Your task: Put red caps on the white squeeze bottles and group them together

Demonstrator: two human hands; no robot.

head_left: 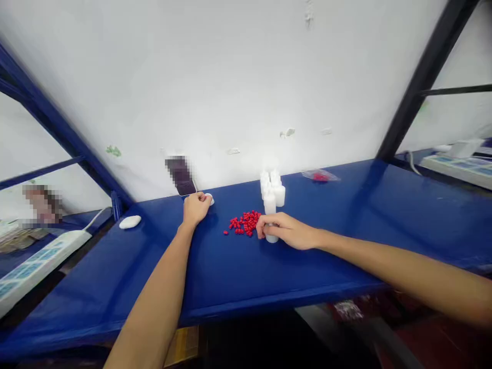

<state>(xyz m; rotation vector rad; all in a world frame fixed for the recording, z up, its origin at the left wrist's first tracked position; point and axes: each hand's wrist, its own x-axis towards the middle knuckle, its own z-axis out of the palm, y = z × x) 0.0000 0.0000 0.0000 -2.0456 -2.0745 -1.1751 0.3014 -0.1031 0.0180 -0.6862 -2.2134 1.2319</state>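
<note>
A pile of small red pellets (243, 223) lies on the blue table (269, 277). Just behind it stands a cluster of several small white bottles (272, 189). My right hand (286, 230) is closed around one white bottle (272, 238) standing right of the pellets. My left hand (196, 207) reaches to the back of the table, fingers curled over a small white object (209, 199) beside a dark phone (181, 177) that leans on the wall.
A white oval object (129, 222) lies at the table's left end. A clear bag with red pellets (320, 177) lies at the back right. White power strips sit on the neighbouring benches at the left (38, 261) and right (457, 166). Dark frame posts flank the table.
</note>
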